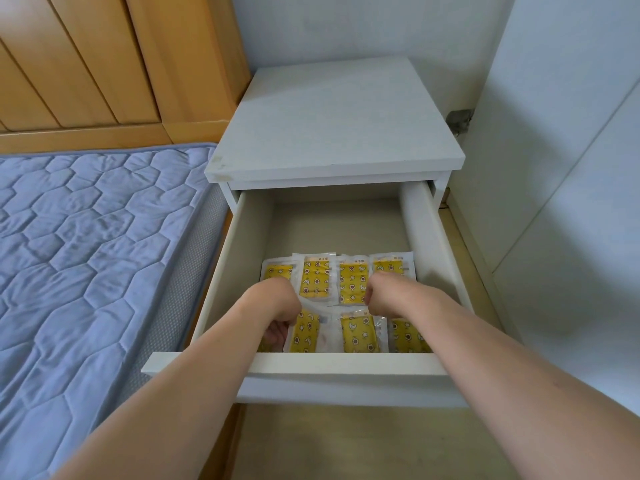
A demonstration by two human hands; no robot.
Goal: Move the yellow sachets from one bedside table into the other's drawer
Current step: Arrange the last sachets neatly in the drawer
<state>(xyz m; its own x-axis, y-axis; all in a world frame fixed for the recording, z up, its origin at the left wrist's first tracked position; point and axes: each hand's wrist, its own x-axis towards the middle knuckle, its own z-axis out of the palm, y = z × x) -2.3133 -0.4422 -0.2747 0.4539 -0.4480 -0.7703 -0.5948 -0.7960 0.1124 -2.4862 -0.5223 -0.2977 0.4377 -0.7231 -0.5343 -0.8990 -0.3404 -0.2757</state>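
The white bedside table (332,119) has its top drawer (339,362) pulled out toward me. Several yellow sachets (350,284) with star prints in clear wrappers lie flat in two rows on the drawer's floor. Both my arms reach over the drawer front. My left hand (277,303) is down at the drawer's left side, its fingers curled round the left edge of the front-left sachet (306,336). My right hand (386,292) is bent down over the sachets at the right of the back row; its fingers are hidden under the hand.
A bed with a blue quilted mattress (86,237) and a wooden headboard (86,57) stands close on the left of the table. A white panelled wall (571,168) runs along the right. The back half of the drawer holds nothing. Beige floor (346,445) lies below.
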